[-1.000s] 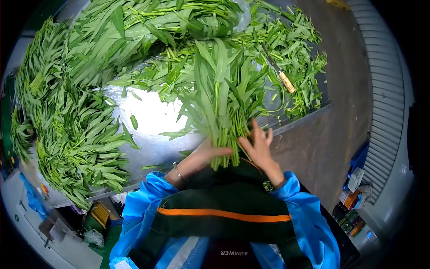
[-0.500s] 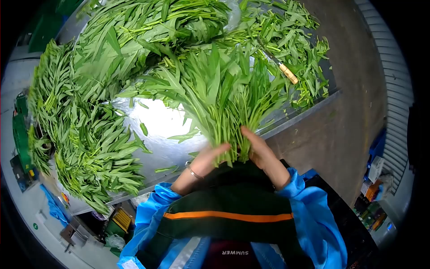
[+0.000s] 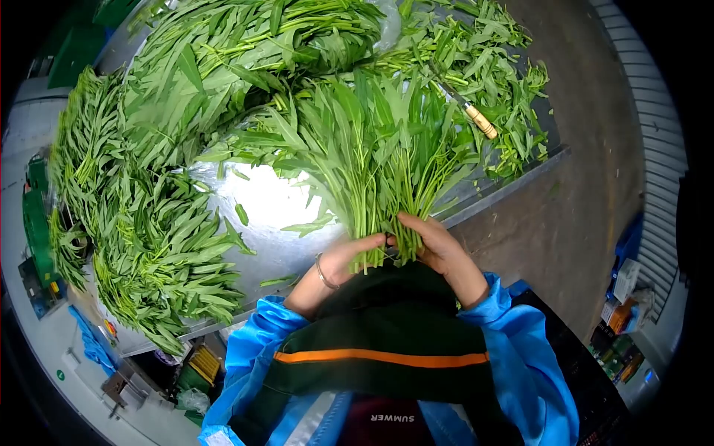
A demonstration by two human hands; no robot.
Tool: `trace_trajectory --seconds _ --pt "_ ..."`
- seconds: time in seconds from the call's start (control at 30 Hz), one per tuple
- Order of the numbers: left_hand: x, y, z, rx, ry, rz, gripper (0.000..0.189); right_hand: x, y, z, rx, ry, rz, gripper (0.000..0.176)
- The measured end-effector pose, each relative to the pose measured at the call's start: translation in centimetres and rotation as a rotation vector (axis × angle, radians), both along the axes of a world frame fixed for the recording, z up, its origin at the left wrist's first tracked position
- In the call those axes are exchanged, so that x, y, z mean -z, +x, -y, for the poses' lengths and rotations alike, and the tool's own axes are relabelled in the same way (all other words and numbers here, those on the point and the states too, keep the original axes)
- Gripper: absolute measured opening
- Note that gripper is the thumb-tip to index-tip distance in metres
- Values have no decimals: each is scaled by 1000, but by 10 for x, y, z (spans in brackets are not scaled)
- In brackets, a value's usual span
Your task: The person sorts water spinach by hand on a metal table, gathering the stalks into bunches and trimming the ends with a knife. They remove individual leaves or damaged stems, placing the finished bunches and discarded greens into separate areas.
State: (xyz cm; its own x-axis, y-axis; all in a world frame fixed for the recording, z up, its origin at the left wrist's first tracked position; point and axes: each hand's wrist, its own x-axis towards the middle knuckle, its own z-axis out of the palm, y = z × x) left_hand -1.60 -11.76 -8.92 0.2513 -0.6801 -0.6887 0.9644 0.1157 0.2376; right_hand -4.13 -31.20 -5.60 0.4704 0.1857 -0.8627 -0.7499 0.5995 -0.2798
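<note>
A bunch of water spinach (image 3: 372, 163) stands fanned out in front of my body, leaves pointing away and cut stems toward me. My left hand (image 3: 349, 256) is closed round the stems on the left side, its thumb laid across them. On the right side my right hand (image 3: 433, 244) grips the stems, with the thumb in front and the fingers mostly hidden behind. A narrow gap parts the stems into two clumps between my hands. Beyond the bunch lies a knife with a wooden handle (image 3: 481, 122), its blade partly covered by leaves.
A big heap of water spinach (image 3: 245, 67) covers the far side of the metal table (image 3: 279, 249), and another pile (image 3: 163, 253) lies along the left. Loose cut greens (image 3: 513, 104) lie at the right. The table's raised edge (image 3: 506, 189) runs beside my right hand.
The stems have parted slightly into two clumps between my hands. My left hand has shifted a little, its thumb now lying flatter across the stems. Both hands still hold the bunch.
</note>
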Motion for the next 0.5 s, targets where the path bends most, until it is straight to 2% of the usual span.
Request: trace_trajectory --seconds 0.03,0.13,0.17,0.23,0.27,0.3,0.33,0.4,0.43,0.47,0.5 --pt "-3 1 4 -29 -12 -10 40 -1 2 -6 0 -45 53 38" --pt "0 -2 7 45 90 317 37 16 1 -2 -233 -95 229 34" --pt "-15 4 7 22 129 322 38 12 6 3 -299 -131 308 28" --pt "-53 21 -10 105 354 575 41 -33 12 14 -351 -565 659 25" --pt "-85 34 -29 80 261 603 39 -61 9 34 -456 -648 742 24" --pt "-103 39 -49 -59 130 545 37 -89 4 48 -348 -619 670 26" --pt "-117 48 -67 -36 23 587 38 -102 0 65 -295 -560 679 27" --pt "-63 38 -95 -228 -171 408 37 -105 8 73 -198 -362 588 28" --pt "-67 39 -77 -436 -127 160 35 -83 21 69 -272 -359 543 28" --pt "-34 44 -75 -435 41 195 34 -30 28 71 -355 -432 444 32" --pt "-1 50 -72 -421 211 221 34 -7 23 64 -485 -715 579 36"
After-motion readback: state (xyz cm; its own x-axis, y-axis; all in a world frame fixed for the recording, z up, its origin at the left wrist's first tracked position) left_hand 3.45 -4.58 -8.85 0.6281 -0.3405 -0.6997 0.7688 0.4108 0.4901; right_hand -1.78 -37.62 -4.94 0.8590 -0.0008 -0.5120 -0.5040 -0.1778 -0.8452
